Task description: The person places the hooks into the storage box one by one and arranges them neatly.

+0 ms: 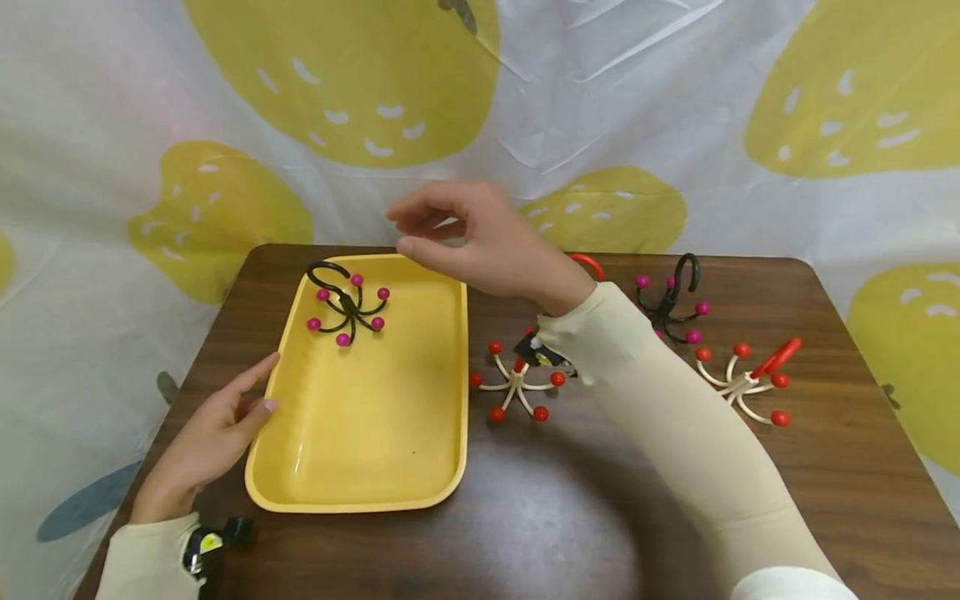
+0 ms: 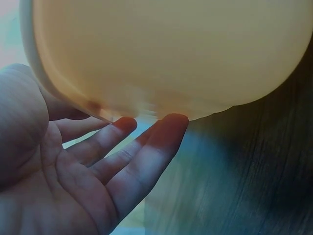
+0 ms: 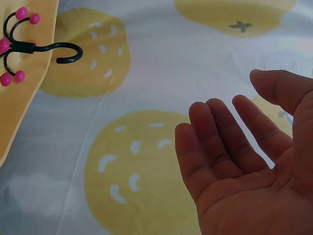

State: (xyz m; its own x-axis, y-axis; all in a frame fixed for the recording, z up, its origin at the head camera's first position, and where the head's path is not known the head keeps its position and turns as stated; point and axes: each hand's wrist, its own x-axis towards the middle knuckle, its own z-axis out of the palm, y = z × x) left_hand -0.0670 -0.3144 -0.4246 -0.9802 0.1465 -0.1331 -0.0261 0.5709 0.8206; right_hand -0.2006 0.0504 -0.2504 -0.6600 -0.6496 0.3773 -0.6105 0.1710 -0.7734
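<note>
My left hand (image 1: 210, 446) touches the left side of a yellow plastic tray (image 1: 360, 506), its fingers nearly straight against the outer wall in the left wrist view. Inside the tray, toward its far left corner, lies a black hanger hook (image 1: 347, 307) with several curved arms tipped in magenta balls; its crook leans over the rim. My right hand (image 1: 480, 237) hovers over the far right part of the tray, fingers loosely bent and holding nothing. The right wrist view shows its palm and relaxed fingers (image 3: 222, 142), apart from the black hook.
Right of the tray, a white hook with red balls (image 1: 516, 381) lies on the brown wooden table (image 1: 525, 517). Farther right are another black-and-magenta hook (image 1: 666, 312) and another white-and-red one (image 1: 742, 385), partly behind my right sleeve. A lemon-print cloth (image 1: 600, 108) hangs behind the table.
</note>
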